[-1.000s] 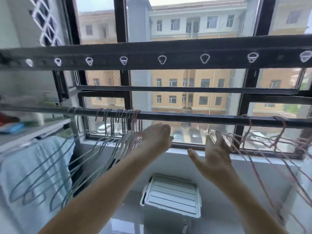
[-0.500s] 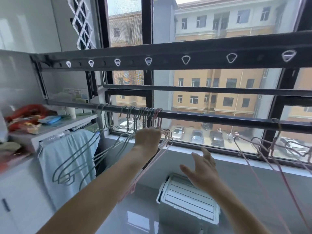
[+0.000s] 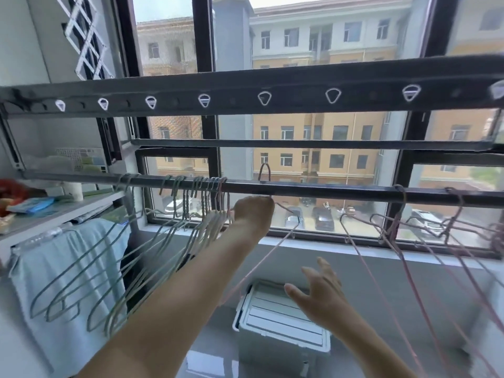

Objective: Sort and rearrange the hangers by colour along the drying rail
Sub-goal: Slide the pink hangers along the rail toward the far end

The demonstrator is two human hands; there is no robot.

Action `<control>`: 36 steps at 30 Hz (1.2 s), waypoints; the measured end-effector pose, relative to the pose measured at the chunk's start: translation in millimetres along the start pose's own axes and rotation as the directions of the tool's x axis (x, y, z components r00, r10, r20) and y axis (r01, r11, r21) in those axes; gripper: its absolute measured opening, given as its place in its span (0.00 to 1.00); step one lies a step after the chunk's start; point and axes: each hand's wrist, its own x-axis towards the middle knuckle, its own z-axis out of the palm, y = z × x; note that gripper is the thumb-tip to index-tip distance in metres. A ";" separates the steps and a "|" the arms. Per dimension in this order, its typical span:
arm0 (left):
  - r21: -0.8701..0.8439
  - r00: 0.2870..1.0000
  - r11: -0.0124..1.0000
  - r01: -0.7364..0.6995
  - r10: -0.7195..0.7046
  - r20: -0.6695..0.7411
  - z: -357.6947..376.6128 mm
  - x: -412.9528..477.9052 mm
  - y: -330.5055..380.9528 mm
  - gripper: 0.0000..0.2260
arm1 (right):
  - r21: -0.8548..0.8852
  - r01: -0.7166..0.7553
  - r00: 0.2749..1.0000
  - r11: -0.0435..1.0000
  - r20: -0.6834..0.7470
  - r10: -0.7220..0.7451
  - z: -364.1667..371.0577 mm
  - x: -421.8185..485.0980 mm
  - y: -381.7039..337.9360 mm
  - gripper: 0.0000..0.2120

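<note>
A dark drying rail (image 3: 327,189) runs across in front of the window. Several green hangers (image 3: 114,266) hang bunched on its left part, with a few pale ones at the bunch's right end. My left hand (image 3: 253,212) is just below the rail, right of that bunch, and grips a pink hanger (image 3: 289,212) near its neck. The hanger's hook (image 3: 264,173) sticks up over the rail. Several more pink hangers (image 3: 392,227) hang on the rail's right part. My right hand (image 3: 319,291) is lower, fingers spread, holding nothing.
A wide dark bar with a row of holes (image 3: 300,83) crosses above the rail. A white lidded box (image 3: 283,320) sits on the floor below my hands. At the left stand a cluttered shelf (image 3: 62,211) and a hanging pale blue towel (image 3: 54,271).
My left hand has taken a pink hanger and raised it, so its hook now stands over the rail right of the green bunch. My right hand has dropped lower. The view has swung left.
</note>
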 end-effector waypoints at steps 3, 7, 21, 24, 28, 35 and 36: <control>-0.035 0.998 0.999 -0.003 0.005 0.057 2.4 13.3 20.7 0.13 | -0.009 -0.036 0.999 0.999 -0.016 0.036 -5.6 -2.7 12.7 0.29; -0.076 0.996 0.994 -0.074 0.077 0.036 26.4 4.2 39.8 0.12 | -0.031 -0.083 0.996 0.996 -0.037 0.081 -12.0 -6.0 29.6 0.29; -0.319 0.923 0.867 -0.383 0.343 -0.176 84.8 -48.5 24.3 0.04 | 0.006 -0.211 0.970 0.978 -0.120 0.210 -2.8 19.7 76.3 0.37; -0.441 0.938 0.829 -0.345 0.306 -0.159 97.8 -61.1 33.5 0.05 | 0.008 -0.203 0.974 0.979 -0.105 0.203 7.7 16.9 86.4 0.39; -0.554 0.934 0.757 -0.347 0.336 -0.125 127.2 -79.1 47.0 0.07 | -0.001 -0.220 0.975 0.976 -0.017 0.220 15.9 7.2 102.0 0.38; -0.605 0.899 0.675 -0.422 0.400 -0.180 139.8 -82.9 67.2 0.04 | -0.008 -0.175 0.984 0.984 0.008 0.176 23.8 -13.8 107.0 0.09; -0.597 0.892 0.673 -0.437 0.411 -0.190 139.1 -80.4 68.6 0.04 | 0.027 -0.174 0.985 0.984 -0.010 0.174 23.2 -16.5 107.3 0.12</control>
